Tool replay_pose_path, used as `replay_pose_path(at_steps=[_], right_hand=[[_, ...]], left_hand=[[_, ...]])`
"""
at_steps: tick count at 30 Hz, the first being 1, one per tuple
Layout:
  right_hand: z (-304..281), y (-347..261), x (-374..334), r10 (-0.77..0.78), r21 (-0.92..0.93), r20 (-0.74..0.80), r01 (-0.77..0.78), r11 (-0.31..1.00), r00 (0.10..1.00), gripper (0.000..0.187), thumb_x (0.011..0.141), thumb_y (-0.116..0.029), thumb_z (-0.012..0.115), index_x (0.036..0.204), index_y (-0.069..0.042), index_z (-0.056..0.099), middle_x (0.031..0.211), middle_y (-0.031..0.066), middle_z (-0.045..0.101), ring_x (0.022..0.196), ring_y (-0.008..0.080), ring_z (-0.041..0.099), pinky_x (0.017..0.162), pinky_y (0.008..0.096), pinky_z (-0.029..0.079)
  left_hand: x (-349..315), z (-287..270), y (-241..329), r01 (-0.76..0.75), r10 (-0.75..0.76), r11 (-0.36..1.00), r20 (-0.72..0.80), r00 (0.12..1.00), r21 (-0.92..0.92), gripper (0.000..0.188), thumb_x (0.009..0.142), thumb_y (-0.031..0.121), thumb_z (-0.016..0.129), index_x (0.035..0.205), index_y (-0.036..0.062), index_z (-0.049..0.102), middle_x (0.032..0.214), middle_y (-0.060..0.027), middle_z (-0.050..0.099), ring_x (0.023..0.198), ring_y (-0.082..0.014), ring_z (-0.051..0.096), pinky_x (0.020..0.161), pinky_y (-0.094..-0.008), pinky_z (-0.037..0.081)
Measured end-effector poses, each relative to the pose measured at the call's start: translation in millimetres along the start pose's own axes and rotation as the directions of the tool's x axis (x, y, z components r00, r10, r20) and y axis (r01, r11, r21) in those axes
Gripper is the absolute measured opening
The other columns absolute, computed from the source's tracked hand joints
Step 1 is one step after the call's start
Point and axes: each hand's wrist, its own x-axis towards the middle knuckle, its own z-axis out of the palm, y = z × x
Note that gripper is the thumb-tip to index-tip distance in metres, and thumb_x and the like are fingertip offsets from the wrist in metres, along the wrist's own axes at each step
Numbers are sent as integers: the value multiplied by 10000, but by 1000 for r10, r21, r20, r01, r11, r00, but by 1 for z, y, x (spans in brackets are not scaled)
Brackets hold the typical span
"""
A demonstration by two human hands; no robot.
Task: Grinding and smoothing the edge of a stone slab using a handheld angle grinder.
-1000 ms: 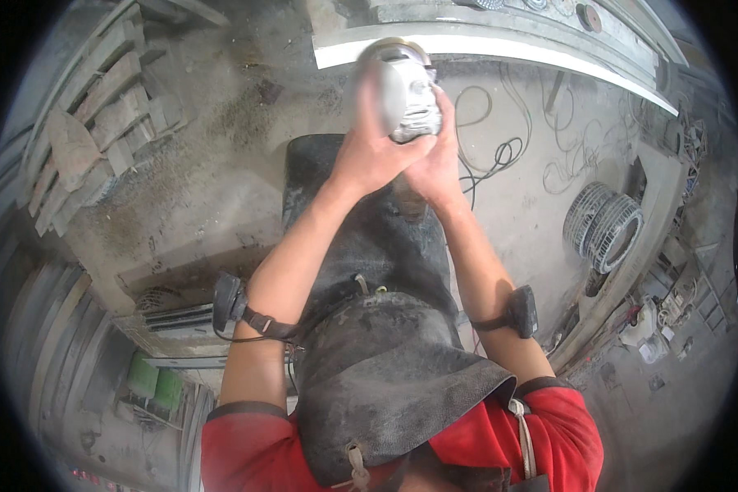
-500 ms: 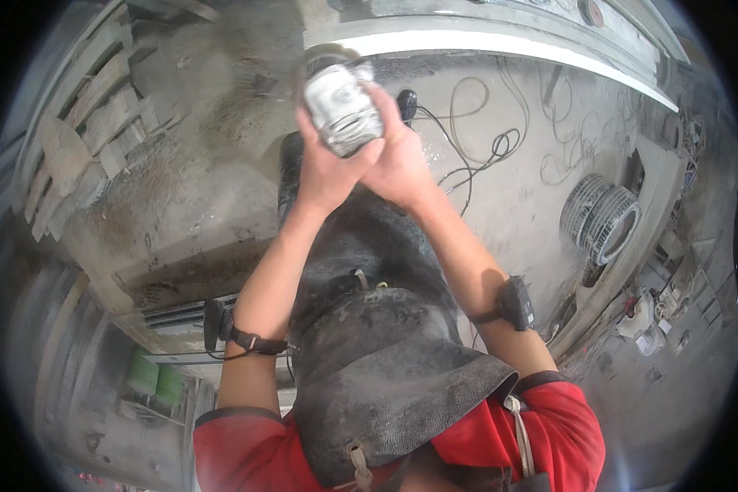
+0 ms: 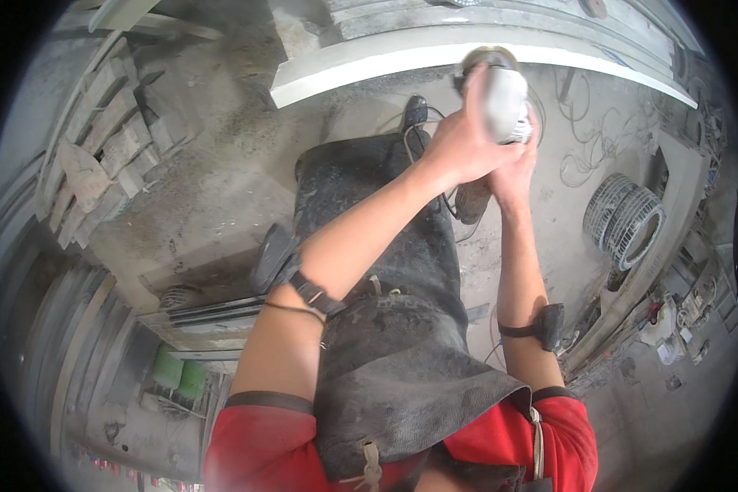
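Note:
Both of my hands grip a dusty, pale angle grinder (image 3: 505, 100), blurred by motion. My left hand (image 3: 466, 146) wraps its left side. My right hand (image 3: 517, 174) closes round its rear and right side. The grinder's round disc end (image 3: 490, 57) points away from me and lies over the edge of a long white slab (image 3: 369, 69); whether it touches the slab I cannot tell. A dark cable (image 3: 444, 201) hangs below the hands. Over my front and legs drapes a dark, dusty apron (image 3: 377, 221).
Two stacked tyres (image 3: 623, 220) stand at the right, with loose cable loops (image 3: 586, 156) on the dusty floor nearer the slab. Broken stone pieces (image 3: 98, 168) are heaped at the left. A green box (image 3: 180, 373) sits at the lower left. My shoes (image 3: 472, 201) show beyond the apron.
The grinder and both hands have swung from the left to the right along the slab. My body has shifted, and more of the slab's left end now shows.

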Motion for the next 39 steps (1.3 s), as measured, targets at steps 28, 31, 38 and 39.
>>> replay_pose_path(at_steps=[28, 31, 38, 39], right_hand=[[-133, 18, 77, 14, -139, -19, -16, 990, 1000, 865, 759, -247, 812, 1478, -76, 360, 1322, 220, 605, 1265, 338, 584, 1056, 418, 467], [-209, 56, 115, 34, -192, -164, -66, 979, 986, 815, 794, -214, 792, 1474, -38, 378, 1327, 178, 605, 1280, 291, 568, 1062, 386, 461], [-250, 37, 138, 129, -142, -238, -166, 976, 963, 768, 793, -163, 780, 1446, -7, 408, 1334, 170, 606, 1236, 247, 591, 1036, 361, 478], [-240, 32, 126, 68, -151, -207, -100, 984, 976, 765, 785, -173, 786, 1439, -14, 422, 1333, 170, 609, 1220, 235, 601, 1032, 361, 481]], left_hand=[[89, 135, 17, -34, 36, 988, 8, 999, -147, 1201, 773, 192, 843, 1568, 42, -45, 1468, -266, 436, 1354, -331, 492, 1106, -433, 435], [142, 203, 33, -17, 28, 996, 135, 990, -86, 1215, 773, 247, 847, 1567, 39, -49, 1444, -289, 485, 1333, -357, 527, 1102, -429, 439], [170, 236, 83, 109, -141, 985, 262, 955, 134, 1257, 742, 393, 838, 1583, 58, -35, 1341, -300, 578, 1211, -385, 624, 1021, -408, 503], [156, 226, 67, 35, -35, 999, 203, 979, 4, 1232, 768, 305, 843, 1583, 56, -47, 1405, -289, 530, 1275, -344, 580, 1071, -405, 463]])
